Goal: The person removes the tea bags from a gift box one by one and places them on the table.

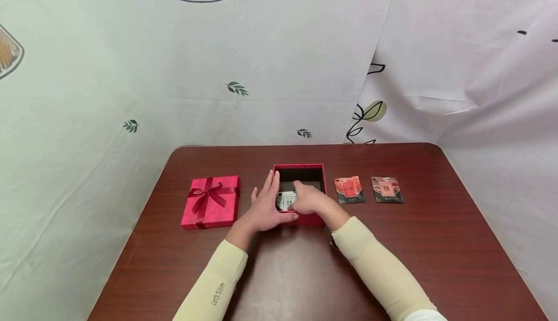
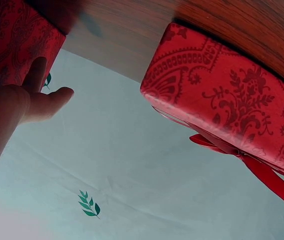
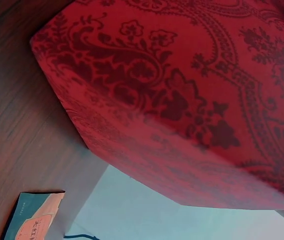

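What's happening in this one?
A person is working at an open red box on a brown table. The left hand rests flat against the box's left side, while the right hand reaches inside, on a pale packet. The bowed lid lies to the left; two reddish packets lie to the right.

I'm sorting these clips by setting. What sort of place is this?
Probably a makeshift recording corner, not a lived-in room: a brown table hemmed in by printed cloth sheets hung as a backdrop. On it are only a red box, its lid and two packets.
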### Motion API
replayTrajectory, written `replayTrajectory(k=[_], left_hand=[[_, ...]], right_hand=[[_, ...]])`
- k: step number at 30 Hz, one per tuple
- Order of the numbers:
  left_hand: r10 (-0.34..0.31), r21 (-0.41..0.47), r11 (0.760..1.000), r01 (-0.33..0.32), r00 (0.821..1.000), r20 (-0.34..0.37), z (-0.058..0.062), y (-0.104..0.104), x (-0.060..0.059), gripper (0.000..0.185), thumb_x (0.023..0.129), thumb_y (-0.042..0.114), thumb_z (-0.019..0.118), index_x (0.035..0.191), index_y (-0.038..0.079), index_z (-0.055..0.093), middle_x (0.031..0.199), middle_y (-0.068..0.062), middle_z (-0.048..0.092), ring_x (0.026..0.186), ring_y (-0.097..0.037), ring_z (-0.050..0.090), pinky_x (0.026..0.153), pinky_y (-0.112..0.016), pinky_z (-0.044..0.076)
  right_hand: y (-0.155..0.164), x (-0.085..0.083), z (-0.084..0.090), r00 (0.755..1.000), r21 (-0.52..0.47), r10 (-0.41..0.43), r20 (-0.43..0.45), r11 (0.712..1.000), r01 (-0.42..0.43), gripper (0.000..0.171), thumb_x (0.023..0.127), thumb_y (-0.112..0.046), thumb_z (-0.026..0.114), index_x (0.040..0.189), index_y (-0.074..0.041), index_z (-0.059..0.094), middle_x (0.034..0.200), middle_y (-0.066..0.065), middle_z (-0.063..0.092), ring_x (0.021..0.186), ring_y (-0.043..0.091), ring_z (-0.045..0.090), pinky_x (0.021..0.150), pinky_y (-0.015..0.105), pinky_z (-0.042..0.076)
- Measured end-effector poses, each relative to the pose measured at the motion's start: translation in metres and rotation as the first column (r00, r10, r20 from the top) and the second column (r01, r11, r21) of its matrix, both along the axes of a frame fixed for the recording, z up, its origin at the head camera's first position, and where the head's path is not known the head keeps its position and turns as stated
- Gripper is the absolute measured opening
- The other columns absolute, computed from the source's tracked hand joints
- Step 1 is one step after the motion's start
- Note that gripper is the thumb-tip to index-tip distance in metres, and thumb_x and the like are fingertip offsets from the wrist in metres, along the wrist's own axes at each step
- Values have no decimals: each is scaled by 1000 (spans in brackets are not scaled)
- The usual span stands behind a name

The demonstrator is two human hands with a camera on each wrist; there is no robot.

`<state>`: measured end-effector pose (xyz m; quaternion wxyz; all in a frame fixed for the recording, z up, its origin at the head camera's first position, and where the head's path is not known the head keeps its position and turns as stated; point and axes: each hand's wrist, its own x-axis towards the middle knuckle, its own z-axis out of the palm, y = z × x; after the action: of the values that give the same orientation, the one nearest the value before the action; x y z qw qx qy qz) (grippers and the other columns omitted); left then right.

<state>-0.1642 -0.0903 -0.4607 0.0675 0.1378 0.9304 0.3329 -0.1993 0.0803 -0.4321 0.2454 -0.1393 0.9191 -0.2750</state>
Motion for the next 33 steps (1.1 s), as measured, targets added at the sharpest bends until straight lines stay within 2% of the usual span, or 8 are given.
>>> replayTrajectory(k=[8,15,19,25,33], left_hand=[[-2,-9,1000,2,1000,-3,-1,-1,-1,127,74,54,81,162,17,-2,167,4,-9,150,-22,11,112,-65,1],[-5,-9,1000,5,1000,8,1,0,0,127,74,55,81,162,18,-4,166,4,-10,149,-21,13,112,-64,1],[-9,-9,1000,9,1000,2,0,0,0,127,74,56,80,162,17,-3,167,3,-9,150,-21,11,112,-64,1],[-16,-5,1000,16,1000,-6,-1,0,-1,127,74,56,80,162,16,-3,167,2,-8,150,-21,11,112,-63,2],[-5,-3,1000,5,1000,-11,-1,0,-1,127,73,55,81,162,13,0,167,1,-6,149,-23,13,112,-64,2]], right_hand=[[-1,5,5,999,-23,-23,-40,999,22,77,86,-18,77,150,0,39,135,19,55,111,30,57,96,50,47],[-2,3,4,996,-22,-26,-87,999,24,77,79,-18,83,145,-3,46,124,17,57,106,28,52,88,47,50],[-2,1,4,995,-38,-10,-104,999,6,71,77,-13,84,140,-2,52,120,16,59,102,27,54,84,44,51],[-3,-1,1,996,-79,9,-84,997,-15,57,77,-4,79,130,-1,57,109,11,62,90,23,56,74,34,51],[-3,-1,-1,997,-114,-3,-73,994,-5,54,77,1,76,128,-1,59,108,11,62,88,23,56,70,33,51]])
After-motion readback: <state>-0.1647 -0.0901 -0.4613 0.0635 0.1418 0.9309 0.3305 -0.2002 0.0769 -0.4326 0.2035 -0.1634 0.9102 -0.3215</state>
